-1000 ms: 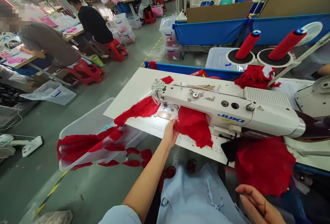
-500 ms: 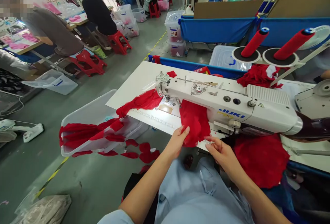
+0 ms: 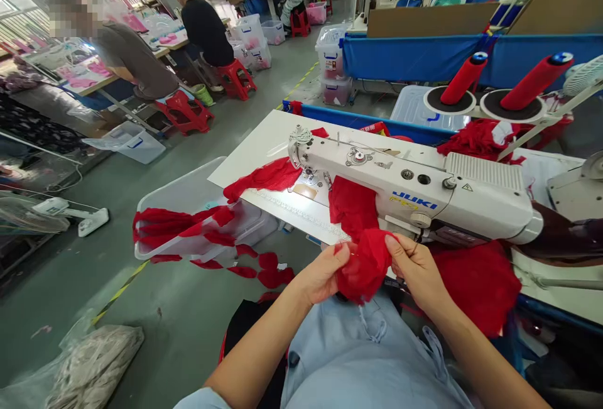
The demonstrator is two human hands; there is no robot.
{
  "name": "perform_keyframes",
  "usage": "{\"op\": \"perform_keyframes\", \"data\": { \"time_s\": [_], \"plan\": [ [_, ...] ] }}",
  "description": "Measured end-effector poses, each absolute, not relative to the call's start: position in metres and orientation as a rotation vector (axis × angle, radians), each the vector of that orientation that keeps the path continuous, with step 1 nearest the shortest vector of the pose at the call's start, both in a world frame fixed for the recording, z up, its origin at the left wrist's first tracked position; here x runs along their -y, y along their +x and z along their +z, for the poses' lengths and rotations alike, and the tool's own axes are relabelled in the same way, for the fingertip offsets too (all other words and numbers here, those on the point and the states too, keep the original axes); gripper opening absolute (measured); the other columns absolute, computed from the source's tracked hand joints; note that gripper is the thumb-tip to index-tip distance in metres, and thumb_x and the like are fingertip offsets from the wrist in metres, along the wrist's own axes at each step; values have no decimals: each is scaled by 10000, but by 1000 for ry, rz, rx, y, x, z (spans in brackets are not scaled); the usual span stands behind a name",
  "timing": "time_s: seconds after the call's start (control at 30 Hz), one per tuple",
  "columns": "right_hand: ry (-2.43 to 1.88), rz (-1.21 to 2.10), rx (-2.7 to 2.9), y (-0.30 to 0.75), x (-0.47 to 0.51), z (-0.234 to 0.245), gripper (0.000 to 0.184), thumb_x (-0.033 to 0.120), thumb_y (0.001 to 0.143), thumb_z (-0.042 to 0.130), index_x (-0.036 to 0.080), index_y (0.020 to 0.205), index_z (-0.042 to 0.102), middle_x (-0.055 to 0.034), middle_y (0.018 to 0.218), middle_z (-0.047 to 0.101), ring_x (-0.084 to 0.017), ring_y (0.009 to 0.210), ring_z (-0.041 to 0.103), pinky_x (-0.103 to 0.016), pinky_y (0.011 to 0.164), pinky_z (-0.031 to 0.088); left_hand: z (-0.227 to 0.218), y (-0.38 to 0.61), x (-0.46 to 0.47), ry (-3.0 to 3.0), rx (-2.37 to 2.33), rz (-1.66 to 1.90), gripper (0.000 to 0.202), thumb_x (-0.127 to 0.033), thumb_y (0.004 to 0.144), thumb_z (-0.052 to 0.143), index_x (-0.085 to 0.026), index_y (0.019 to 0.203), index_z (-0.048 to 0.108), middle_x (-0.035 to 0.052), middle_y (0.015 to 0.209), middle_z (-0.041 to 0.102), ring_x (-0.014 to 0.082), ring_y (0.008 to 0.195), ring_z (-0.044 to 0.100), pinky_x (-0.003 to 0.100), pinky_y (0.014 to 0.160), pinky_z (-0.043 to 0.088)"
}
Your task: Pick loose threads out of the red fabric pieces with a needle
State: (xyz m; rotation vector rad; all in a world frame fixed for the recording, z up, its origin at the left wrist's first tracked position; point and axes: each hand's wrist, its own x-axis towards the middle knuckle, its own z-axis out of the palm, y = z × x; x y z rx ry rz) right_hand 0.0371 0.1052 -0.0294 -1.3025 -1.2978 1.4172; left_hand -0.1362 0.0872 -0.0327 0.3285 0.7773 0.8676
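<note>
Red fabric (image 3: 365, 264) is stretched between my two hands in front of the sewing table. My left hand (image 3: 325, 272) pinches its left edge, and my right hand (image 3: 417, 264) grips its upper right edge between thumb and fingers. More red fabric (image 3: 352, 201) lies on the table (image 3: 264, 126) behind my hands, beneath the arm of the white sewing machine (image 3: 377, 170). To the left of the needle area, a gathered red strip (image 3: 266, 178) runs over the table edge toward a clear plastic bin (image 3: 183, 184). Whether these pieces are joined is hidden.
Two red thread cones (image 3: 464, 79) stand behind the machine. A red fabric pile (image 3: 475, 283) hangs at the right, and red pieces (image 3: 268, 267) dangle beside the bin. People sit on red stools (image 3: 186, 110) at the far left. A wrapped bundle (image 3: 97, 365) lies on the floor.
My right hand, earlier beside the cloth with fingers loosely apart, now grips its edge. Both hands have drawn the fabric up and toward my body, spreading it. The view has shifted slightly left.
</note>
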Motion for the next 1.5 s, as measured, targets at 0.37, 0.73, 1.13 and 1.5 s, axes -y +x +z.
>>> {"op": "perform_keyframes", "data": {
  "time_s": [0.37,0.73,1.13,1.5],
  "plan": [
    [-1335,1203,1375,58,-108,-27,370,554,801,619,186,825,629,19,591,547,-120,509,451,-229,459,366,-13,-124,-78,511,-846,945,423,-496,583,856,-122,718,711,35,654,678,128,608,600,247,644,473],
    [-1201,1639,1187,62,-92,-2,466,581,764,691,183,1007,676,63,538,465,-78,463,395,-187,422,326,-14,-118,-72,645,-804,884,409,-491,626,834,-141,810,729,36,722,699,152,718,616,258,722,444],
    [-1108,1883,809,57,-72,-6,467,542,587,848,186,821,656,69,520,499,3,391,206,-109,347,171,-26,-113,-69,1273,-1376,1285,240,-423,914,510,-197,909,592,49,942,591,178,900,526,305,840,401],
    [-1154,1756,770,56,-59,-10,392,501,654,819,200,846,656,45,488,549,-67,354,376,-188,320,368,-4,-97,-56,1208,-1222,1146,231,-408,932,446,-197,860,504,-1,803,514,147,740,446,264,688,358]
  ]
}}
